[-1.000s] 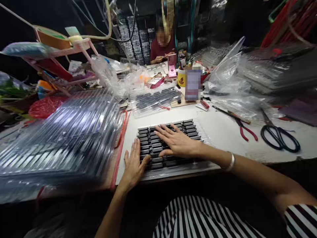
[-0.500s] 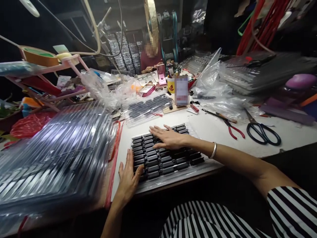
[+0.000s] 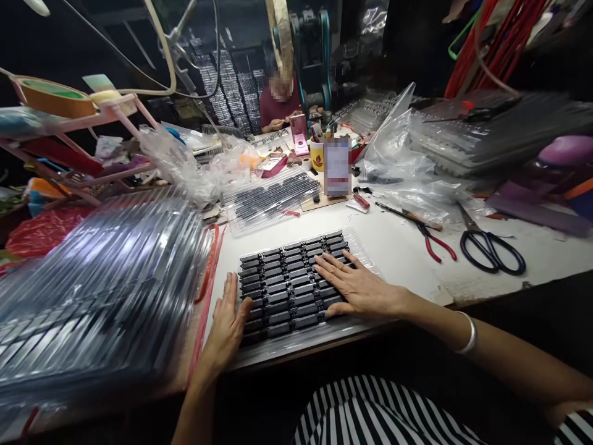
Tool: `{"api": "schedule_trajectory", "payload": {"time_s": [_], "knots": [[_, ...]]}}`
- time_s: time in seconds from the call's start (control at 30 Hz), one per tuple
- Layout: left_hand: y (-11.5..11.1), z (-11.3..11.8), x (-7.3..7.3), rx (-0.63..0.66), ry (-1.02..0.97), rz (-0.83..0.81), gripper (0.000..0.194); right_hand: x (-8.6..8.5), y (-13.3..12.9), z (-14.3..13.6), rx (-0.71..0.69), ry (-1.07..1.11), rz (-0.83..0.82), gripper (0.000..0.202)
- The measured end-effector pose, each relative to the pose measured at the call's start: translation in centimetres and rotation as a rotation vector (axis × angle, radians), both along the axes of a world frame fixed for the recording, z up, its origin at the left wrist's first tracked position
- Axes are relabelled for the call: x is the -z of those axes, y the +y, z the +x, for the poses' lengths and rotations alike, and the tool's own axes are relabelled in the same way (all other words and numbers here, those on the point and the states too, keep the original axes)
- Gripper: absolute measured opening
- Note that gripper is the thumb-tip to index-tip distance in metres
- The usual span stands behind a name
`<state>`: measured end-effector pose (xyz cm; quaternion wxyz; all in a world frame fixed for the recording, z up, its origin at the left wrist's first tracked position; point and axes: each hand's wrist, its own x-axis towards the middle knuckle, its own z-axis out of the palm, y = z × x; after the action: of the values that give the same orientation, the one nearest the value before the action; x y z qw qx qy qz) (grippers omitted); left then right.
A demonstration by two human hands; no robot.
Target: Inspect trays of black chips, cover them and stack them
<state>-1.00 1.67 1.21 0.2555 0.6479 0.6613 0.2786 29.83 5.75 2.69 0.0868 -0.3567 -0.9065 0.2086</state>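
In front of me on the white table lies a clear plastic tray [image 3: 365,247] filled with rows of small black toothed parts [image 3: 302,288]; they look like hair claw clips, but I cannot be sure. My right hand [image 3: 354,285] rests flat over the right side of the rows, fingers stretched out. At the tray's left edge is my left hand [image 3: 230,321], its fingers extended along the side and its thumb over the black parts at the lower left. Neither hand grips anything.
A tall stack of filled clear trays [image 3: 106,296] stands left. Behind lies another clear tray [image 3: 273,201] with dark pieces. Red-handled pliers [image 3: 435,241] and scissors [image 3: 493,247] lie to the right. A phone [image 3: 337,167] stands near a yellow cup [image 3: 317,156]. A co-worker [image 3: 280,105] sits opposite.
My right hand has slid from the upper middle of the black parts to their right side, nearer to me. My left hand stays at the tray's left edge. The view has shifted slightly.
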Motion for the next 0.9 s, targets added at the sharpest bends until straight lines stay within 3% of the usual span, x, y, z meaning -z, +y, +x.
{"api": "schedule_trajectory", "payload": {"time_s": [0.1,0.27,0.33,0.53,0.73,0.9], "knots": [[-0.3,-0.3,0.3,-0.031,-0.023,-0.027,0.076,-0.5,0.2,1.1,0.080,0.091,-0.052,0.085],[-0.9,-0.5,1.0,-0.048,-0.192,-0.030,0.073,-0.7,0.4,3.1,0.555,0.678,-0.279,0.074],[-1.1,-0.2,1.0,-0.044,-0.235,-0.015,0.071,-0.3,-0.2,2.5,0.630,0.807,-0.399,0.073],[-1.2,0.8,0.4,-0.095,-0.236,0.009,0.075,0.2,-1.1,0.3,0.604,0.815,-0.445,0.076],[-1.1,0.6,0.7,-0.084,-0.216,-0.007,0.074,-0.5,2.3,0.7,0.660,0.767,-0.368,0.082],[-1.1,0.5,0.7,-0.071,-0.144,0.013,0.075,-0.6,3.7,-0.7,0.585,0.689,-0.367,0.093]]}}
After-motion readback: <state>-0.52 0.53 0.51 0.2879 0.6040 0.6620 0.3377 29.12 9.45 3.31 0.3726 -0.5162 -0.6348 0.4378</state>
